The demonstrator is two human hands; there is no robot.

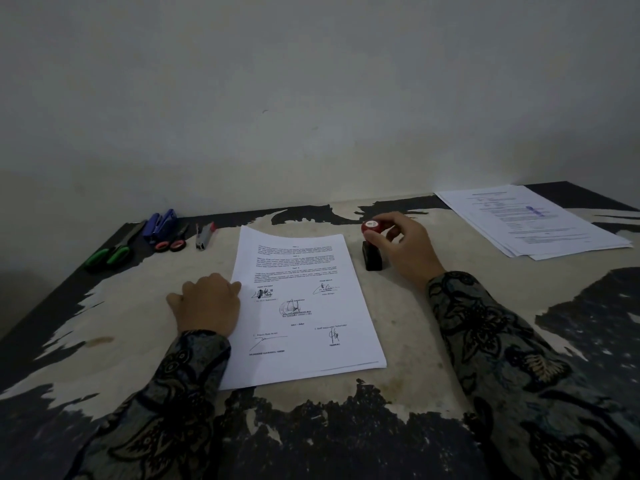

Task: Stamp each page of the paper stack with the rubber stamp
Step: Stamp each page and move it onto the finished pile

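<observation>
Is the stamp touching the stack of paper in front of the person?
Apart. The head view shows bare table between the stamp, gripped by the right hand, and the right edge of the stack.

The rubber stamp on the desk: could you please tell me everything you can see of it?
The rubber stamp has a round, glossy red knob with a pale label on top and a dark, blocky base, seemingly plastic. It stands upright on the worn table, just right of the paper stack and apart from it. The right hand grips the knob, fingers curled round it. Its printing face is hidden underneath.
</observation>
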